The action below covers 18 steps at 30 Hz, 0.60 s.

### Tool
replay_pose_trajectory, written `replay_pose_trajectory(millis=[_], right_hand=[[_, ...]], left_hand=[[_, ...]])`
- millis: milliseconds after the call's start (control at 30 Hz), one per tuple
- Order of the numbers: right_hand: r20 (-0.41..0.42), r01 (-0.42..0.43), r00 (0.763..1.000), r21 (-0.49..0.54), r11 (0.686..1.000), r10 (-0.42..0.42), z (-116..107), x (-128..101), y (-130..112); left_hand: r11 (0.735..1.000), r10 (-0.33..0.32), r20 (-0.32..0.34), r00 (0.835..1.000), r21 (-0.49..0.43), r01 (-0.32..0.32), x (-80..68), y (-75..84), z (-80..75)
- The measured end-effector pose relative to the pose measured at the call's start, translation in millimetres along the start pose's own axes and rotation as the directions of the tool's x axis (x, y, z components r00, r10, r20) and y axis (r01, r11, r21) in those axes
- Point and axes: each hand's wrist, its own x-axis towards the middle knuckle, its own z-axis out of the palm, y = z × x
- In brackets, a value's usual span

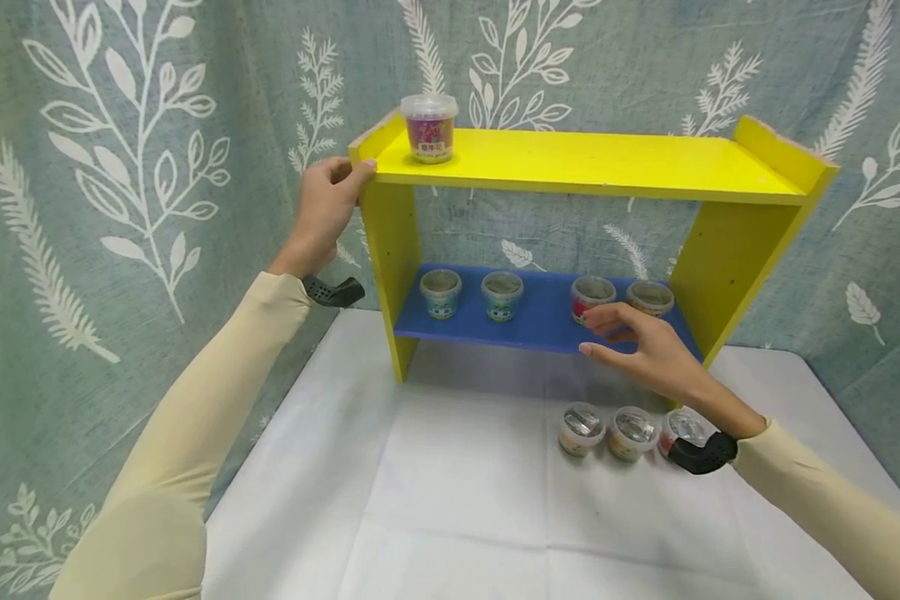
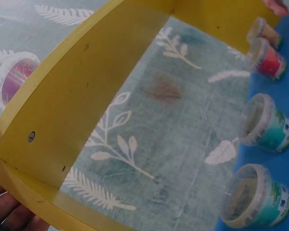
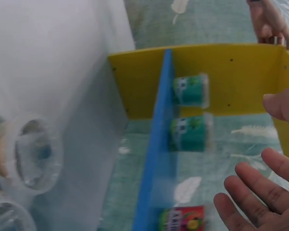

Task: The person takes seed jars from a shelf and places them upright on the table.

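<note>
A yellow shelf unit (image 1: 592, 162) with a blue lower board (image 1: 540, 321) stands on the white table. My left hand (image 1: 342, 180) grips its top left corner; in the left wrist view only its fingertips (image 2: 9, 211) show under the yellow edge (image 2: 62, 110). A purple-labelled cup (image 1: 429, 127) sits on the top board. On the blue board stand two teal cups (image 1: 441, 293) (image 1: 502, 295), a red cup (image 1: 592, 297) and a tan cup (image 1: 650, 296). My right hand (image 1: 602, 330) hovers open just in front of the red cup (image 3: 183, 219), fingers (image 3: 260, 192) straight, holding nothing.
Three lidded cups (image 1: 581, 427) (image 1: 633, 433) (image 1: 682, 427) stand in a row on the white tablecloth (image 1: 450, 483) below my right wrist. A leaf-patterned curtain (image 1: 120, 167) hangs close behind and to both sides of the shelf.
</note>
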Motion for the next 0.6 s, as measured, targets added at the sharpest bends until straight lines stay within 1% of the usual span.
replay_pose_trajectory(millis=[167, 600], right_hand=[[-0.010, 0.035, 0.999, 0.012, 0.999, -0.035, -5.2, 10.2, -12.2], [-0.036, 0.058, 0.998, 0.050, 0.997, -0.056, -20.2, 31.9, -41.0]], left_hand=[[1.000, -0.002, 0.007, 1.000, -0.003, 0.002, 0.7, 0.1, 0.2], [1.000, -0.006, 0.009, 1.000, -0.014, 0.006, -0.9, 1.8, 0.2]])
